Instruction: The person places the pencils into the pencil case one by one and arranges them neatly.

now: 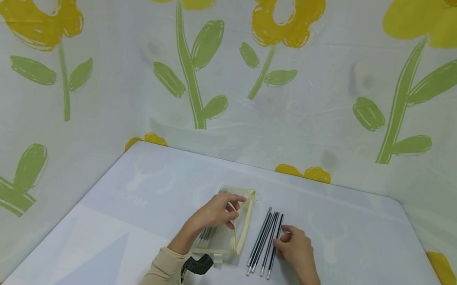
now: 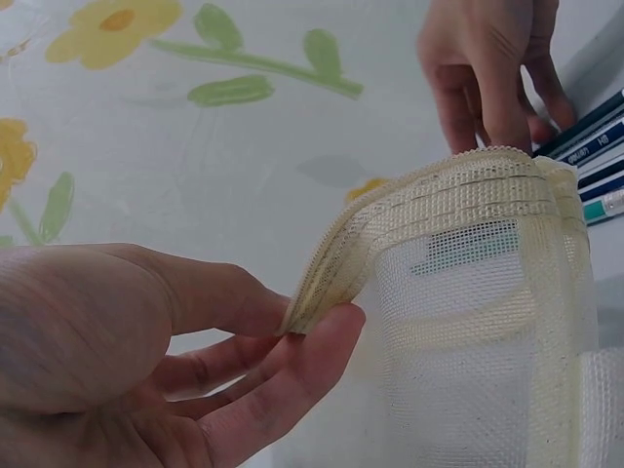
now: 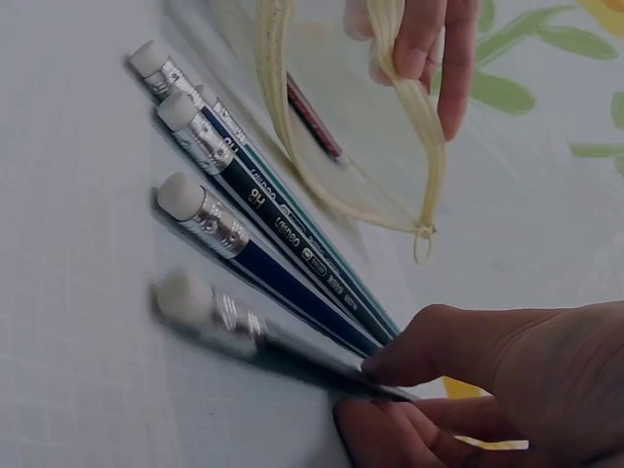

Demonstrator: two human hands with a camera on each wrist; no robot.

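A cream mesh zip pouch [image 1: 247,224] lies on the table with its mouth spread. My left hand [image 1: 217,210] pinches one zipper edge [image 2: 317,283] between thumb and fingers and lifts it. Several pencils [image 1: 205,237] show inside the pouch, partly behind that hand. Right of the pouch lies a loose row of dark pencils [image 1: 261,241] with white erasers toward me. My right hand [image 1: 296,247] pinches the rightmost dark pencil [image 3: 302,356] along its shaft; its far end is hidden by the fingers in the right wrist view.
The pale table [image 1: 367,281] has its far edge against a flower-printed curtain [image 1: 300,133], which also hangs at both sides. A small white tag [image 1: 217,258] sticks out at the pouch's near end. Black wrist cameras [image 1: 198,263] sit on both wrists.
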